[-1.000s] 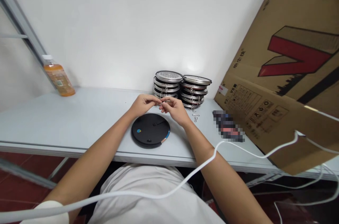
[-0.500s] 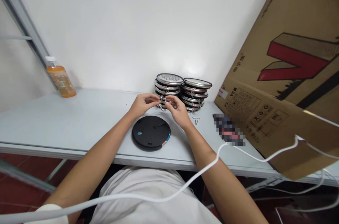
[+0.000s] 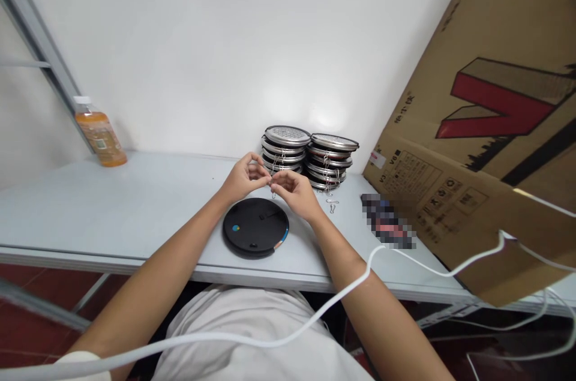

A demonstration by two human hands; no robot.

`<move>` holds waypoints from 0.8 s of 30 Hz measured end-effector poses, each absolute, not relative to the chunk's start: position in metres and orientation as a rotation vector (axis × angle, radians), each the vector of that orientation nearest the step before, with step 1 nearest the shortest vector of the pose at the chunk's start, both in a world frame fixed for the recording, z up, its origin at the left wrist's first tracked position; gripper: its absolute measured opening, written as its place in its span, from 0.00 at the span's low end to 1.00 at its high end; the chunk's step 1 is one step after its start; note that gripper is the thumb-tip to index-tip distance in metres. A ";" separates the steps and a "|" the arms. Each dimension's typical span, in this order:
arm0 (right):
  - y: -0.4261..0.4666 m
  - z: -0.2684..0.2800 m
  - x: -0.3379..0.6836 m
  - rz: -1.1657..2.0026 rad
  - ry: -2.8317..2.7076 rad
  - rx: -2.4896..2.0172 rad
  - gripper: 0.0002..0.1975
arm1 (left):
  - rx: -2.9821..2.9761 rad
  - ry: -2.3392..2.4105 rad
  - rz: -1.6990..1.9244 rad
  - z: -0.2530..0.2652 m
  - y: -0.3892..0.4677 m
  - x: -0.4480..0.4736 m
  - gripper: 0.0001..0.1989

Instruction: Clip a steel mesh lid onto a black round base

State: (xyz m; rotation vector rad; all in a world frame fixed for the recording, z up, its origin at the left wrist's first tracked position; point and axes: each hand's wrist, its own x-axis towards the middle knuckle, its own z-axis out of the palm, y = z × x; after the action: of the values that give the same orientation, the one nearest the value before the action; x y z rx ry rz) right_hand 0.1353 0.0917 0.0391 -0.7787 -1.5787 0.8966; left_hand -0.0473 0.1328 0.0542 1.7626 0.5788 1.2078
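Observation:
Both my hands meet above the table, just behind a flat round black disc (image 3: 255, 226) with a small coloured sticker and a blue-and-orange strip on its rim. My left hand (image 3: 245, 178) pinches a small metal wire clip (image 3: 270, 182) between thumb and fingertips. On its other side, the fingertips of my right hand (image 3: 294, 192) pinch the same small piece. The fingers hide most of it. A wire loop shows just below the fingertips; I cannot tell whether it hangs from the clip. Neither hand touches the disc.
Behind my hands stand a left stack (image 3: 288, 136) and a right stack (image 3: 333, 142) of round silver-and-black discs with wire clips. Loose wire clips (image 3: 332, 206) lie nearby. An orange bottle (image 3: 102, 138), a pixelated item (image 3: 387, 222), a large carton (image 3: 472, 147) and a white cable (image 3: 342, 292) surround me.
My hands have come closer together and slightly lower, with my right hand shifting left. The clip between them is now more covered by the fingers. The black disc stays in place.

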 end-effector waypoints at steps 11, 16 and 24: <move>0.093 0.039 0.146 0.741 -1.718 -0.976 0.12 | 1.840 0.738 1.188 0.053 0.136 -0.047 0.23; 0.091 0.032 0.160 0.712 -1.687 -1.108 0.11 | 2.280 1.166 0.782 0.050 0.088 -0.058 0.29; 0.080 0.049 0.145 0.637 -1.536 -0.896 0.06 | 1.577 1.069 1.227 0.060 0.095 -0.021 0.13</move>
State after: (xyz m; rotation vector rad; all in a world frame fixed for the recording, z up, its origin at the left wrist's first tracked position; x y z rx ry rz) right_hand 0.1455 0.0798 0.0494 -0.8965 -1.5359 0.6373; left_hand -0.0206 0.0949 0.0596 1.5771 1.0691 1.2275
